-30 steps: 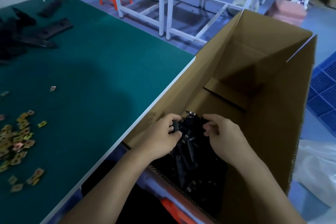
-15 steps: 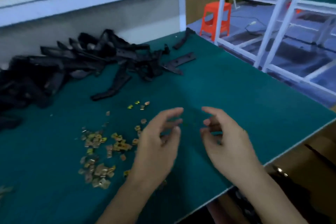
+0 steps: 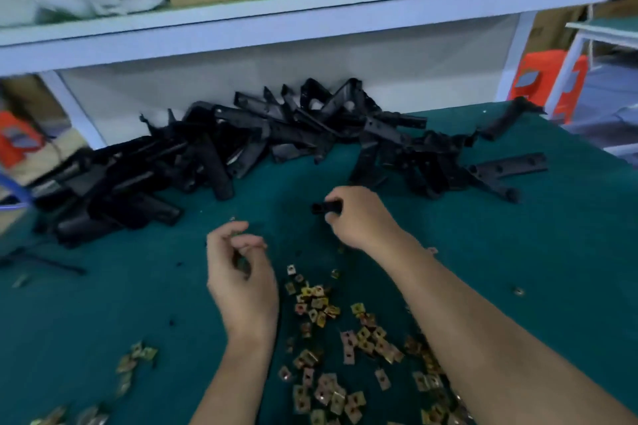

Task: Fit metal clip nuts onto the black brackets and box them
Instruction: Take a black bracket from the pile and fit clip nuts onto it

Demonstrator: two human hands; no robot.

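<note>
The right hand [image 3: 359,217] grips a bracket [image 3: 326,208], likely light and rigid, by its end; the left hand [image 3: 241,272] curls, contents unclear.

A factory assembly workshop: black brackets [image 3: 276,134] are lying heaped on a green-matted counter [image 3: 552,252], clip nuts [image 3: 317,304] lying scattered.

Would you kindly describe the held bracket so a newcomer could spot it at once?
Find the green table and the heap of black brackets along its far edge. Just in front of that heap, the right hand grips one black bracket, the only one in a hand.
</note>
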